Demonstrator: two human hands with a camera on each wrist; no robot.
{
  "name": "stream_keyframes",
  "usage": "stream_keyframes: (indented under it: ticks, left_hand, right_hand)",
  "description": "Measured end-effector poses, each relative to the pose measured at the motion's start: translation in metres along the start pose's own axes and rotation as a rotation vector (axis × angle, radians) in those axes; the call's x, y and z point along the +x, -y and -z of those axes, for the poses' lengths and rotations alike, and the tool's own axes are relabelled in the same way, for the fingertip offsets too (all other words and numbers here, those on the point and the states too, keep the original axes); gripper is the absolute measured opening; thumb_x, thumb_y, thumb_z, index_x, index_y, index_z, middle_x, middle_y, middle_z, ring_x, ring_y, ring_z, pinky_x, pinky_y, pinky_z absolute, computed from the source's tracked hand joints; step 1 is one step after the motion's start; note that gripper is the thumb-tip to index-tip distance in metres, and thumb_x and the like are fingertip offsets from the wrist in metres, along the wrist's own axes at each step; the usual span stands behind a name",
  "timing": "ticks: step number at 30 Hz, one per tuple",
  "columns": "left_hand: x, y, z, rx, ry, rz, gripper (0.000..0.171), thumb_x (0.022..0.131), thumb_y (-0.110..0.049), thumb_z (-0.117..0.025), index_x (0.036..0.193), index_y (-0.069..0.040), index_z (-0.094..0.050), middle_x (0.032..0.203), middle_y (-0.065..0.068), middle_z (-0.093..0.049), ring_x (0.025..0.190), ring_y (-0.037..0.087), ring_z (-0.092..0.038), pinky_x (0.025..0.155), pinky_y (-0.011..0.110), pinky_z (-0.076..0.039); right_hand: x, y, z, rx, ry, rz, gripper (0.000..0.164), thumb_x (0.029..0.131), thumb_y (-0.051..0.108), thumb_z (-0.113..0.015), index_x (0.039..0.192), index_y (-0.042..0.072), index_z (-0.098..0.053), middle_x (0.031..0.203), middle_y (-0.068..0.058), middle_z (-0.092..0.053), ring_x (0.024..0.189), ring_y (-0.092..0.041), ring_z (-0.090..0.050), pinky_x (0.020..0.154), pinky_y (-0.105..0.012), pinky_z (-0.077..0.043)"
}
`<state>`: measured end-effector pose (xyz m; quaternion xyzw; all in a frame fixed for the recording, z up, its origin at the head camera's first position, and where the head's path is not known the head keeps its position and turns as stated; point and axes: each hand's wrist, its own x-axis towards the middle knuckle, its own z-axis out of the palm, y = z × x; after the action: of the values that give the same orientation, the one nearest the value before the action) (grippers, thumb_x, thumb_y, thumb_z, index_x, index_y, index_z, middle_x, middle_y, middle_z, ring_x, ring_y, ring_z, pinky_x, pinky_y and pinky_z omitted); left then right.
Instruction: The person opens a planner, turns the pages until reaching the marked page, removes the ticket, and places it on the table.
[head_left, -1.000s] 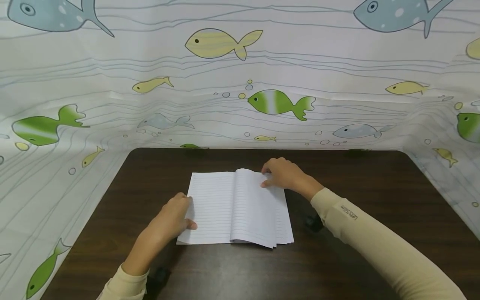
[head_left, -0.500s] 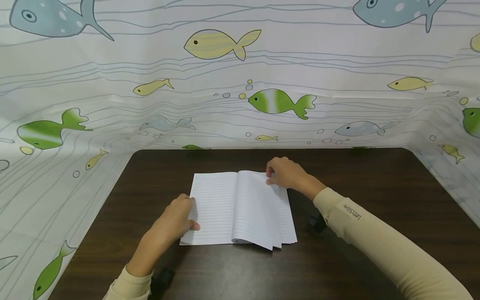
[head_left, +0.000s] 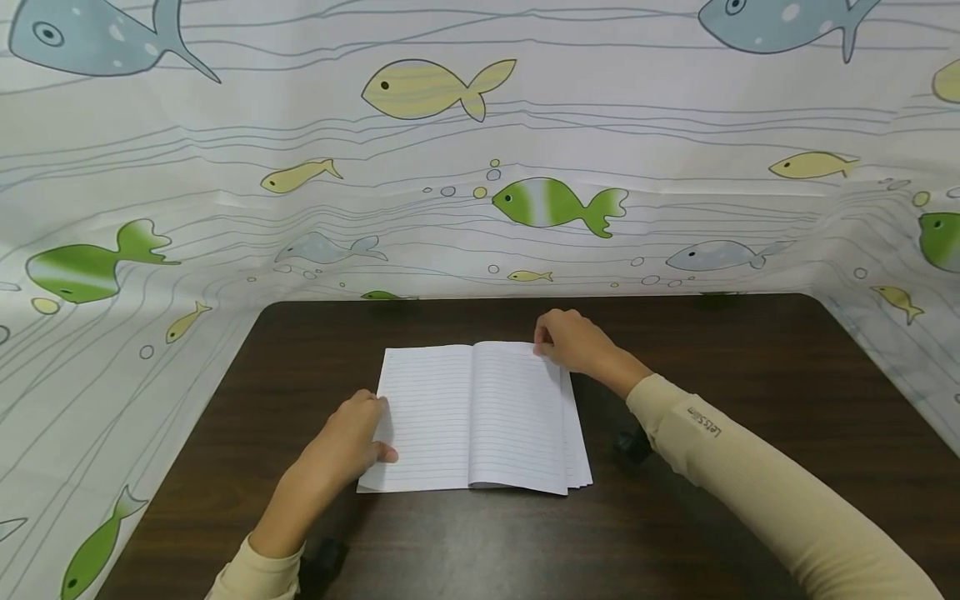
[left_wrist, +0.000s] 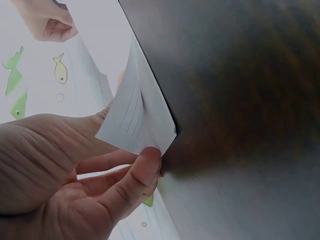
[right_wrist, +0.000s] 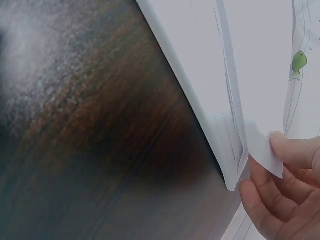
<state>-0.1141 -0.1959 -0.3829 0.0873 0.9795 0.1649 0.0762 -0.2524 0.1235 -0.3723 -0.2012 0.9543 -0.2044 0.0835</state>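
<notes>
Head view: right hand's grip (head_left: 576,343) hides far right corner of the notebook (head_left: 427,417)

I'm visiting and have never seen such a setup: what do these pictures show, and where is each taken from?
There's no machine: the beige fabric sleeves belong to a person working bare-handed. The wide view comes from a camera worn on the head, looking forward and down; the two smaller ones come from a camera on each wrist. An open white notebook with lined paper pages lies on a dark brown wood-grain table. The left hand holds the notebook's left edge; the right hand pinches a white paper page near its far right corner. Behind is a white backdrop printed with fish.
</notes>
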Motion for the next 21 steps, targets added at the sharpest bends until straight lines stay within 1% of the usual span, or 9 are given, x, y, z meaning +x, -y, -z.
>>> stream_keyframes:
  ticks: [7, 13, 16, 21]
  left_hand:
    - [0.0016, -0.0002, 0.0008, 0.001, 0.015, 0.007, 0.065, 0.078, -0.011, -0.095, 0.128, 0.017, -0.065, 0.126, 0.033, -0.065, 0.112, 0.044, -0.068, 0.095, 0.054, -0.058]
    - [0.0017, 0.0001, -0.0003, -0.001, 0.021, 0.014, 0.067, 0.079, -0.011, -0.095, 0.131, 0.017, -0.064, 0.128, 0.033, -0.065, 0.115, 0.044, -0.067, 0.097, 0.055, -0.057]
    - [0.0022, 0.001, -0.0008, 0.007, 0.015, 0.003, 0.067, 0.078, -0.012, -0.096, 0.13, 0.018, -0.064, 0.126, 0.033, -0.065, 0.113, 0.044, -0.067, 0.096, 0.055, -0.057]
    - [0.0014, 0.0024, -0.0008, 0.01, 0.015, 0.01, 0.068, 0.078, -0.012, -0.096, 0.13, 0.018, -0.064, 0.126, 0.033, -0.065, 0.113, 0.044, -0.067, 0.096, 0.055, -0.057]
  right_hand:
    - [0.0001, -0.0028, 0.0047, 0.04, -0.024, 0.0, 0.008, 0.104, 0.011, -0.071, 0.103, 0.004, -0.075, 0.097, -0.01, -0.072, 0.077, -0.02, -0.064, 0.068, -0.031, -0.054]
    - [-0.0016, -0.0029, 0.0098, 0.059, -0.039, 0.022, 0.009, 0.104, 0.01, -0.071, 0.105, 0.003, -0.075, 0.1, -0.012, -0.074, 0.082, -0.022, -0.065, 0.072, -0.033, -0.055]
    - [-0.0012, -0.0037, 0.0093, 0.072, -0.038, 0.026, 0.009, 0.104, 0.01, -0.071, 0.105, 0.003, -0.076, 0.101, -0.012, -0.076, 0.084, -0.022, -0.065, 0.073, -0.034, -0.056]
    - [-0.0007, -0.0046, 0.006, 0.091, -0.027, 0.025, 0.009, 0.104, 0.011, -0.071, 0.106, 0.003, -0.076, 0.102, -0.012, -0.076, 0.084, -0.021, -0.065, 0.074, -0.033, -0.056]
